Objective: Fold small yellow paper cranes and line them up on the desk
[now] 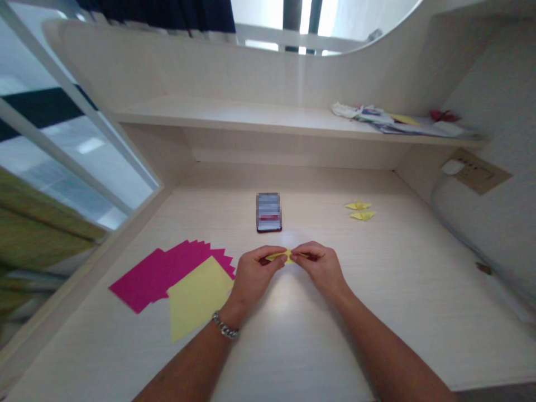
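Between my two hands is a small folded yellow paper piece (288, 257), much like the finished origami cranes nearby, though my fingers cover most of it. My left hand (256, 273) pinches its left side, and a silver chain bracelet (225, 326) circles that wrist. On the other side, my right hand (320, 265) pinches the right part between thumb and fingers. Two yellow origami cranes (360, 216) sit one behind the other on the desk at the right. Left of my left hand lies a yellow paper sheet (196, 301), overlapping a fan of magenta paper sheets (163, 273).
Beyond my hands a phone (268, 212) lies on the desk (293, 346) with its screen lit. A shelf (251, 118) above the back holds papers (402, 123) at its right. On the right wall, a cable (439, 206) runs down from a socket (479, 170).
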`<state>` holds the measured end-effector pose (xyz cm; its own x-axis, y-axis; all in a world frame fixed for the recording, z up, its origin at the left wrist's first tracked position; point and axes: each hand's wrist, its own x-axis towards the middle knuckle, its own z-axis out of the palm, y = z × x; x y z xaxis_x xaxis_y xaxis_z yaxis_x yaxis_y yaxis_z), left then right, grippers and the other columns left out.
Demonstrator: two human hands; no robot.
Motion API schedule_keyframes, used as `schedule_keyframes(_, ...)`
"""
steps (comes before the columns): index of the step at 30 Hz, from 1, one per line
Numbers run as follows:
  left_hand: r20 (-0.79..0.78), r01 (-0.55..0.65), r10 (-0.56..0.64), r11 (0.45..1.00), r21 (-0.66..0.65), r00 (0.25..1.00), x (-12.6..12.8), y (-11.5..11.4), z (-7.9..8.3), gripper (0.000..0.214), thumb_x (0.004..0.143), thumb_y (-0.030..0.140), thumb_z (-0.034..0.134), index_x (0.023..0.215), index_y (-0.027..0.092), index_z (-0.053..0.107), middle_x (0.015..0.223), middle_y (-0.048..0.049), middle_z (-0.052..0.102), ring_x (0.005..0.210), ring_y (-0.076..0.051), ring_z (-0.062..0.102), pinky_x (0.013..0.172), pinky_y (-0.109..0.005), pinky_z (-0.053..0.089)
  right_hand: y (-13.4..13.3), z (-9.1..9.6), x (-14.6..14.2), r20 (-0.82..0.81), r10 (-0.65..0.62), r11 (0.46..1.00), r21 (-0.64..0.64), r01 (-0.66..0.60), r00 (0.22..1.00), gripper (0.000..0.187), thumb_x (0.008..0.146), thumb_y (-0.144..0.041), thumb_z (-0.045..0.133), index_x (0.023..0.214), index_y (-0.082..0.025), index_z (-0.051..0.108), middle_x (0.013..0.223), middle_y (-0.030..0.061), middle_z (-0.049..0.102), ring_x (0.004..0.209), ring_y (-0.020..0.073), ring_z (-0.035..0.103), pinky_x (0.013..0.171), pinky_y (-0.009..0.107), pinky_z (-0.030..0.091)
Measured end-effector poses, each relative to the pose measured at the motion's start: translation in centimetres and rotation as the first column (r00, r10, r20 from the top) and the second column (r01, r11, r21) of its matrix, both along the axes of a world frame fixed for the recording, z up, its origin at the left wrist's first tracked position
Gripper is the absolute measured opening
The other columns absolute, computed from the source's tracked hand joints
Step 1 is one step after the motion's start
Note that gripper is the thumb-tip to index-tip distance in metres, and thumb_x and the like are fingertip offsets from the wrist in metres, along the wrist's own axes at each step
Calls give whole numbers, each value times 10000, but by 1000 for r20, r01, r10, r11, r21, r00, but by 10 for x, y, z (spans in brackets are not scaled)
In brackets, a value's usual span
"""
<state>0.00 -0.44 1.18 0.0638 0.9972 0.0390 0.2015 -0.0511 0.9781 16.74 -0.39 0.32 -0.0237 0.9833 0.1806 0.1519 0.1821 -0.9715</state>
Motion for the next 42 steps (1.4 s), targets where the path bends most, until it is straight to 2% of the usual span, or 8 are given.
schedule_keyframes(6,5,94,-94,996,3,996,0,0,-1,177,756,290,665,872,164,707,839,-61,727,724,-178,672,680,-294,551,0,2,-1,-23,112,983,-143,-114,993,160,722,-275,686,847,-175,698,799,41,703,732,164,638,684,290,499)
schedule_keyframes(12,-50,168,-167,985,25,985,-3,2,-3,131,770,258,631,835,165,695,833,-61,714,763,-175,654,684,-281,533,1,1,4,47,166,969,-195,-154,985,133,728,-250,662,810,-160,715,753,44,700,684,147,619,658,277,491)
schedule_keyframes(17,22,232,-231,972,-42,973,-5,4,-3,100,745,230,636,795,151,672,748,-44,696,668,-148,636,646,-268,521,0,0,2,-110,145,945,-279,-171,983,144,647,-256,724,746,-151,724,650,28,680,576,135,606,576,275,510)
schedule_keyframes(22,84,223,-219,974,-47,972,-5,5,-2,53,716,161,620,748,157,662,658,-12,660,593,-137,619,594,-260,512,-3,5,0,-241,107,927,-325,-184,965,171,600,-286,768,712,-162,727,626,26,678,587,152,628,568,298,543)
schedule_keyframes(28,15,207,-208,978,8,978,-5,3,-2,83,729,159,605,757,165,683,736,-30,689,661,-147,627,643,-263,509,-2,9,1,-317,114,891,-386,-238,941,246,632,-369,752,743,-154,709,674,26,673,604,137,621,559,280,562)
schedule_keyframes(35,10,200,-200,979,-28,980,-4,3,3,88,732,187,625,784,153,687,775,-53,701,705,-158,632,684,-281,511,1,4,2,-252,105,911,-364,-195,962,224,627,-327,756,739,-145,687,647,8,648,574,119,602,542,263,547)
schedule_keyframes(42,61,188,-186,981,-44,981,-4,3,-4,150,755,271,640,829,149,686,815,-73,711,731,-173,646,685,-291,520,1,0,2,-172,123,933,-316,-172,978,212,638,-313,743,755,-145,687,664,19,659,592,131,603,585,284,525)
